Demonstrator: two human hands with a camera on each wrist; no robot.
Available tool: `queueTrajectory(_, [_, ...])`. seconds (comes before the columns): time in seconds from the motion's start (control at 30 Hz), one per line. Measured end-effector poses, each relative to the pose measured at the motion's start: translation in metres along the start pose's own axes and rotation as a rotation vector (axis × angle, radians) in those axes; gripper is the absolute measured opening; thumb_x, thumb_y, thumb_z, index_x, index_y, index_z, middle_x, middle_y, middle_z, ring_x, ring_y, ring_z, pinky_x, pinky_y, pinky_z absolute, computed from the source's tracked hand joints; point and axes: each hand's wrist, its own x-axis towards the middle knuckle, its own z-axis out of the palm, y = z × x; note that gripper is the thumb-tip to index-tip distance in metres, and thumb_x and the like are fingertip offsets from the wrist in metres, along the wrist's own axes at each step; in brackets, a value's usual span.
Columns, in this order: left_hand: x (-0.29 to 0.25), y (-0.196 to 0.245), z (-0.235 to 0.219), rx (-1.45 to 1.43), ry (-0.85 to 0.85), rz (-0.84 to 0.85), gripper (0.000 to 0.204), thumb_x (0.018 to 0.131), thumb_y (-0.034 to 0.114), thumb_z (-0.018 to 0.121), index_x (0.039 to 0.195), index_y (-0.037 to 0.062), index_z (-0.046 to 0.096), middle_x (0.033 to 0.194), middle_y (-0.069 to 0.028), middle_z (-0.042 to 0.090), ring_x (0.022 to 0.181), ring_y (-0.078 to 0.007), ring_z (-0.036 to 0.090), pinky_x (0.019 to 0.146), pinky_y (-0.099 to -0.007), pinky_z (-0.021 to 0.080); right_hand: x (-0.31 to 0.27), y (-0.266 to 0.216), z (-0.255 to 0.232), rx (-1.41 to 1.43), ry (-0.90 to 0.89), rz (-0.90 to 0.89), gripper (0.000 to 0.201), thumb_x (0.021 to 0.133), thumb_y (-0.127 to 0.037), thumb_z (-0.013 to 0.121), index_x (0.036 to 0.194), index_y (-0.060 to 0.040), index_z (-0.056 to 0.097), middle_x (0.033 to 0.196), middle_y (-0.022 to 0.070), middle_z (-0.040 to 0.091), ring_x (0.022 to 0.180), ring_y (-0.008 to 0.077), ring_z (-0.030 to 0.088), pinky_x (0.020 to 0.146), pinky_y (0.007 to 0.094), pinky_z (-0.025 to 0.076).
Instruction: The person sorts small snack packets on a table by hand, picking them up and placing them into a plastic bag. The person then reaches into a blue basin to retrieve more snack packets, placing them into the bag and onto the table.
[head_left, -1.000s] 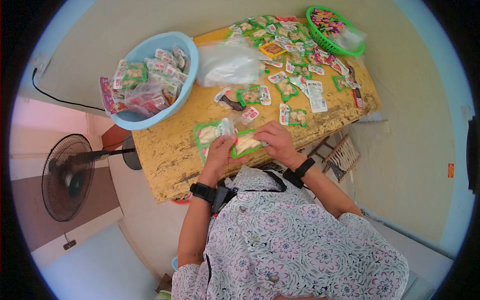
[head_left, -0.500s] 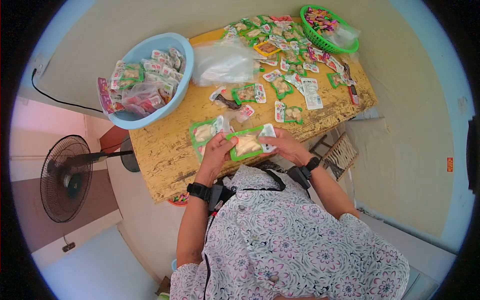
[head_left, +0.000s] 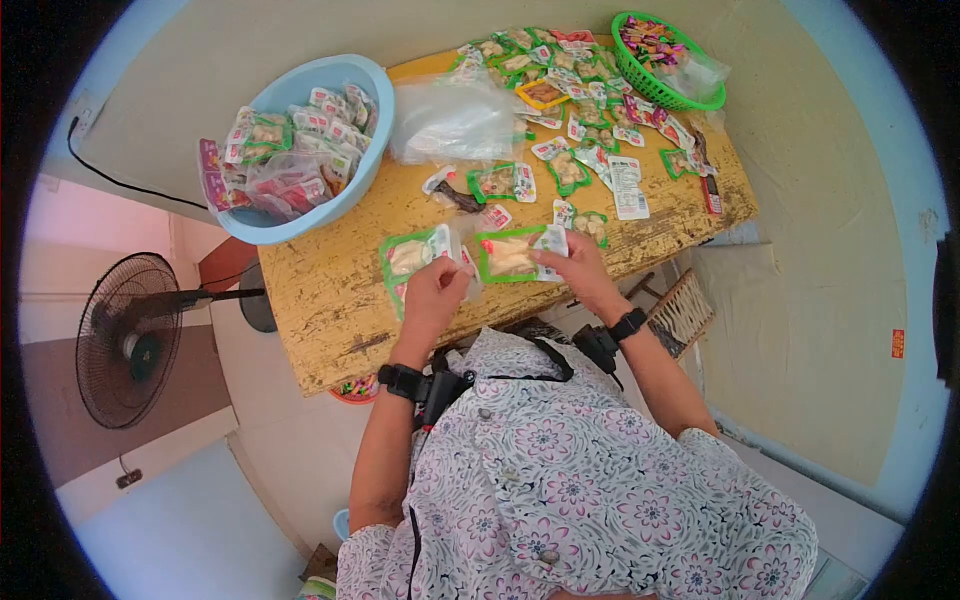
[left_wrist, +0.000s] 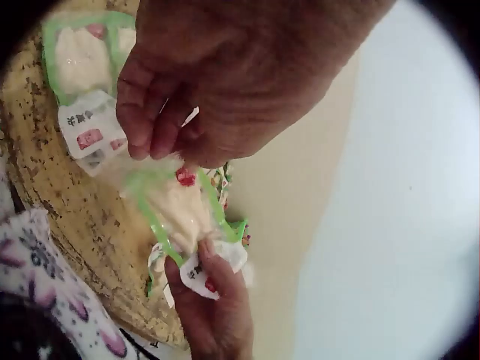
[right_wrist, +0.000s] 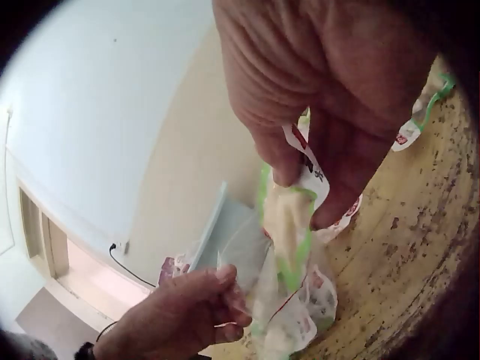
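My right hand point(head_left: 583, 276) pinches a green-edged snack packet point(head_left: 508, 257) by its white printed end, thumb on top. Pale pieces show through the packet's clear window. To its left, my left hand point(head_left: 436, 298) pinches the thin edge of a clear plastic bag point(right_wrist: 237, 294), which shows best in the right wrist view. Another green-edged packet point(head_left: 405, 260) lies beside the left hand at the table's near side. In the left wrist view, the held packet's far end overlaps the clear film just below my left fingers point(left_wrist: 139, 142).
A light blue basin point(head_left: 378, 150) full of packets stands at the left of the worn yellow table point(head_left: 330, 310). Behind my hands lies a stack of clear bags point(head_left: 455, 120). Several loose packets point(head_left: 590, 110) spread toward a green basket point(head_left: 690, 98). A fan point(head_left: 130, 340) stands left.
The packet was between both hands; my left hand has let go of it and pinches clear plastic instead. My right hand has carried the packet slightly forward and right.
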Motion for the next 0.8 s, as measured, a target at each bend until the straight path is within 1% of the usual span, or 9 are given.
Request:
queueTrajectory(0.13, [0.0, 0.002, 0.011, 0.054, 0.023, 0.073, 0.021, 0.093, 0.019, 0.066, 0.083, 0.0017, 0.059, 0.068, -0.0025, 0.059, 0.059, -0.0098, 0.058, 0.053, -0.0277, 0.046, 0.013, -0.009, 0.014, -0.107, -0.041, 0.027, 0.022, 0.09, -0.014, 0.069, 0.11, -0.0044, 0.068, 0.095, -0.0016, 0.069, 0.082, 0.0064, 0.062, 0.072, 0.0241, 0.05])
queueTrajectory(0.23, [-0.002, 0.016, 0.012, 0.116, 0.048, 0.102, 0.021, 0.093, 0.018, 0.065, 0.082, 0.0011, 0.057, 0.066, -0.0042, 0.059, 0.058, -0.0111, 0.06, 0.052, -0.0288, 0.047, 0.02, -0.011, 0.029, 0.056, -0.004, -0.022, 0.021, 0.09, -0.013, 0.068, 0.109, -0.0039, 0.068, 0.094, -0.0016, 0.069, 0.08, 0.0065, 0.062, 0.071, 0.0245, 0.05])
queueTrajectory(0.27, [-0.004, 0.022, 0.012, 0.136, 0.054, 0.106, 0.022, 0.093, 0.018, 0.065, 0.082, 0.0008, 0.057, 0.065, -0.0048, 0.059, 0.058, -0.0116, 0.061, 0.052, -0.0292, 0.047, 0.021, -0.011, 0.031, 0.013, -0.05, 0.038, 0.022, 0.09, -0.012, 0.068, 0.11, -0.0046, 0.068, 0.095, -0.0021, 0.069, 0.08, 0.0058, 0.062, 0.07, 0.0237, 0.049])
queueTrajectory(0.37, [-0.007, 0.032, 0.014, 0.124, 0.072, 0.091, 0.023, 0.087, 0.022, 0.067, 0.082, 0.0013, 0.057, 0.07, -0.0181, 0.063, 0.066, -0.0353, 0.063, 0.059, -0.0436, 0.047, 0.024, -0.005, 0.038, -0.043, -0.188, 0.16, 0.024, 0.09, -0.011, 0.066, 0.114, -0.0061, 0.068, 0.097, -0.0029, 0.069, 0.08, 0.0044, 0.061, 0.067, 0.0219, 0.047])
queueTrajectory(0.47, [-0.011, 0.046, 0.011, 0.146, 0.042, 0.104, 0.023, 0.088, 0.022, 0.065, 0.083, 0.0014, 0.057, 0.07, -0.0188, 0.063, 0.067, -0.0371, 0.062, 0.06, -0.0452, 0.047, 0.028, 0.011, 0.046, 0.031, -0.28, 0.162, 0.026, 0.091, -0.011, 0.064, 0.117, -0.0066, 0.066, 0.099, -0.0022, 0.069, 0.081, 0.0046, 0.061, 0.066, 0.0213, 0.047])
queueTrajectory(0.57, [-0.011, 0.045, 0.015, 0.175, 0.031, 0.127, 0.023, 0.092, 0.021, 0.063, 0.084, 0.0001, 0.057, 0.067, -0.0146, 0.062, 0.058, -0.0231, 0.063, 0.055, -0.0356, 0.047, 0.035, 0.012, 0.051, 0.03, -0.313, 0.213, 0.028, 0.091, -0.008, 0.061, 0.119, -0.0058, 0.064, 0.1, -0.0018, 0.069, 0.082, 0.0053, 0.061, 0.067, 0.0219, 0.047])
queueTrajectory(0.63, [-0.011, 0.046, 0.015, 0.203, 0.019, 0.178, 0.024, 0.091, 0.022, 0.063, 0.084, 0.0001, 0.057, 0.068, -0.0164, 0.062, 0.06, -0.0268, 0.062, 0.057, -0.0376, 0.047, 0.042, 0.006, 0.053, -0.026, -0.358, 0.318, 0.029, 0.092, -0.007, 0.058, 0.12, -0.005, 0.063, 0.1, -0.0018, 0.069, 0.084, 0.0067, 0.062, 0.07, 0.0235, 0.049])
queueTrajectory(0.7, [-0.01, 0.045, 0.016, 0.235, 0.032, 0.23, 0.024, 0.09, 0.023, 0.063, 0.085, 0.0005, 0.058, 0.07, -0.0191, 0.062, 0.065, -0.0328, 0.062, 0.06, -0.042, 0.047, 0.057, 0.047, 0.057, 0.064, -0.4, 0.295, 0.023, 0.091, -0.008, 0.058, 0.112, -0.0053, 0.065, 0.098, -0.0004, 0.068, 0.08, 0.0081, 0.061, 0.069, 0.0233, 0.048])
queueTrajectory(0.8, [-0.011, 0.045, 0.016, 0.249, 0.043, 0.261, 0.022, 0.088, 0.022, 0.062, 0.085, 0.0013, 0.058, 0.073, -0.0228, 0.062, 0.072, -0.0411, 0.062, 0.064, -0.0488, 0.047, 0.06, 0.049, 0.062, 0.071, -0.534, 0.22, 0.02, 0.089, -0.009, 0.058, 0.105, -0.0037, 0.068, 0.096, 0.0012, 0.068, 0.079, 0.0104, 0.06, 0.069, 0.0259, 0.048])
